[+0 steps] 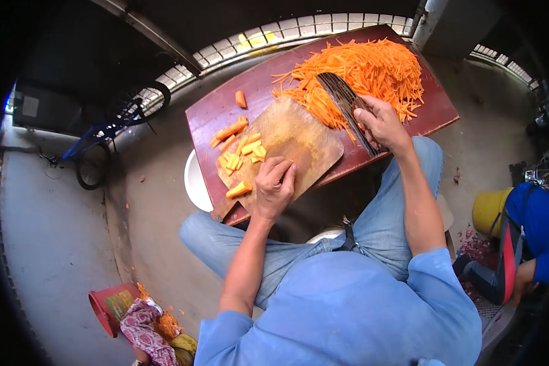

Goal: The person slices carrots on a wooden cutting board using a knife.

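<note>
My right hand (381,125) is closed on the handle of a broad knife (343,100), whose dark blade lies beside a large heap of shredded carrot (378,70). On the wooden cutting board (293,137) rests my left hand (276,186), its fingers curled and pressed together near the board's lower part; whether anything is under them is hidden. Left of that hand lie a thick carrot piece (239,190) and several cut carrot pieces (232,161). Longer carrot chunks (230,130) sit at the board's upper left edge.
The red table (207,116) carries the board and one loose carrot piece (241,99). A white basin (195,183) is under its left edge. Bicycle (94,146) at left, red bucket (113,305) lower left, yellow bucket (489,210) and a person in blue (534,222) at right.
</note>
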Demonstrator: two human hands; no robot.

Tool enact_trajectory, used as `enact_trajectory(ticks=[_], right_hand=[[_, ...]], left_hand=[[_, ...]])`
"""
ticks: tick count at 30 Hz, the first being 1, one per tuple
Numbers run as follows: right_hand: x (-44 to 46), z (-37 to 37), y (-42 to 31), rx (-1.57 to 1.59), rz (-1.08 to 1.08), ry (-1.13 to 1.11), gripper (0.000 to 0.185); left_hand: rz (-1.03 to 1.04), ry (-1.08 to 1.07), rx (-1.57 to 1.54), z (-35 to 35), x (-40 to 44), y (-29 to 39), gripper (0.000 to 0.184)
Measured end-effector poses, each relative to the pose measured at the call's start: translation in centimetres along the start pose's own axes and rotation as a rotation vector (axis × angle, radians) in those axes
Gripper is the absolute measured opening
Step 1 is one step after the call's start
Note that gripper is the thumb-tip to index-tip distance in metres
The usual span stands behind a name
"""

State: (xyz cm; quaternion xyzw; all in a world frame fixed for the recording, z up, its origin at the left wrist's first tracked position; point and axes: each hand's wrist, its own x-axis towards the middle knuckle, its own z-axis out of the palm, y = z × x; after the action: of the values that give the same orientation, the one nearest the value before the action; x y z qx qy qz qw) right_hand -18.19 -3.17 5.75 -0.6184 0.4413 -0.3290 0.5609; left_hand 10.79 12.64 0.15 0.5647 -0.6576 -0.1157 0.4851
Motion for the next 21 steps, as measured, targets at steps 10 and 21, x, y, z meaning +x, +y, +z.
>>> enact_trajectory(ticks=[10,21], right_hand=[[-2.9,2.7,0.3,-0.867,-0.623,0.095,0.034],[-4.4,1.7,-0.1,-1.003,-0.696,0.102,0.029]], left_hand=[[0.109,-0.067,0.022,1.6,12.2,4.4,0.051],[0.212,-0.501,0.526,9.0,22.9,-0.5,0.075]])
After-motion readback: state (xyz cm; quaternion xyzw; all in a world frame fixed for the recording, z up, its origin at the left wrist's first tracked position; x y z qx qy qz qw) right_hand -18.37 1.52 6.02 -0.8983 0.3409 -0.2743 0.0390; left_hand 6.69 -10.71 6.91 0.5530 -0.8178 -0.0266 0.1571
